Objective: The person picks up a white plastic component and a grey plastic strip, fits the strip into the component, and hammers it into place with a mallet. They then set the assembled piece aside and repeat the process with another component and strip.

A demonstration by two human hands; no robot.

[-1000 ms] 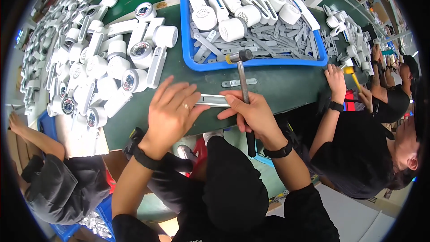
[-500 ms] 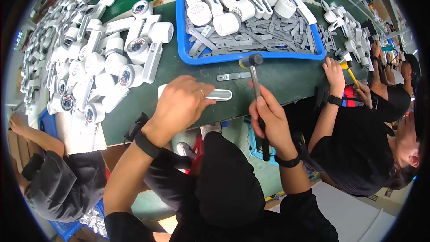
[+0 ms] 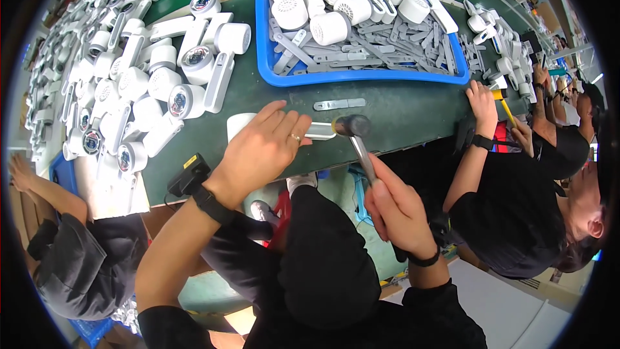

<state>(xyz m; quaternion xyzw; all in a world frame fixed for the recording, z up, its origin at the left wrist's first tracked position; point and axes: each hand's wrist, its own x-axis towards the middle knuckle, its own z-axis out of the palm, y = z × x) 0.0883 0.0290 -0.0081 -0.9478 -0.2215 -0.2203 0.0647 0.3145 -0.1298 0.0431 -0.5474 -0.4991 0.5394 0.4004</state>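
A white handheld unit (image 3: 239, 125) with a rounded head lies on the green table, its slotted handle pointing right. My left hand (image 3: 261, 148) lies across its middle and grips it, hiding that part. My right hand (image 3: 400, 210) is closed round a hammer (image 3: 363, 158) with a dark round head and a metal shaft. In this view the hammer's head overlaps the handle's right end; whether they touch I cannot tell. Just beyond, a flat grey strip (image 3: 339, 104) rests on the table.
A blue tray (image 3: 361, 80) at the back holds many grey strips (image 3: 413, 45) and several white units (image 3: 329, 29). More white units (image 3: 148, 84) are heaped on the left. At right, a co-worker's hand (image 3: 481, 105) is on the table; another person sits at left.
The hammer has swung down from upright, its head now over the handle's end. My right hand has moved slightly toward me and right. My left hand's fingers have shifted on the white unit.
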